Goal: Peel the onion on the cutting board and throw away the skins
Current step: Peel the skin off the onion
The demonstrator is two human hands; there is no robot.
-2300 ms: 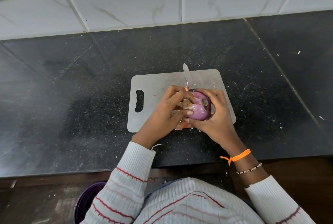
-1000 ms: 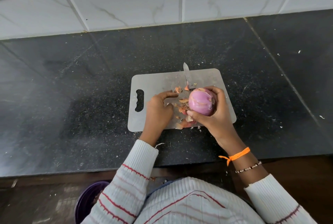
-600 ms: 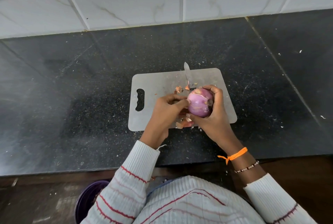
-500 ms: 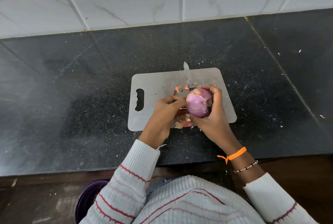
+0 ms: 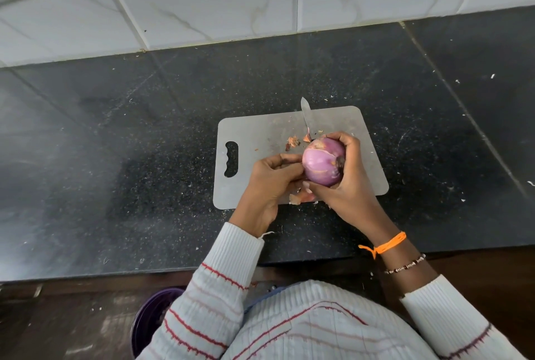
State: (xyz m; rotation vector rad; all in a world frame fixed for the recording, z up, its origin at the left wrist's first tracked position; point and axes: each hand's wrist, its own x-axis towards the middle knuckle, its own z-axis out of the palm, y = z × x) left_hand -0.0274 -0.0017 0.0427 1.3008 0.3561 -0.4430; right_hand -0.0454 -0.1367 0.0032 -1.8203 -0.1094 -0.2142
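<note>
A purple onion (image 5: 322,161), mostly bare of dry skin, is held just above the grey cutting board (image 5: 254,139). My right hand (image 5: 351,186) grips it from the right and below, fingers curled round it. My left hand (image 5: 272,180) sits at the onion's left side, its thumb and fingertips pinching at the onion's surface. Torn brown skins (image 5: 301,199) lie on the board under my hands, and a few more skin scraps (image 5: 293,141) lie further back.
A knife (image 5: 306,116) lies on the board's far edge, blade pointing away, handle hidden behind the onion. The board sits on a dark speckled counter (image 5: 144,157) below a tiled wall. A purple bin (image 5: 150,322) stands on the floor at lower left.
My left hand let go and dropped skin onto the board, then came back to the onion's left side. My right hand has turned the onion slightly.
</note>
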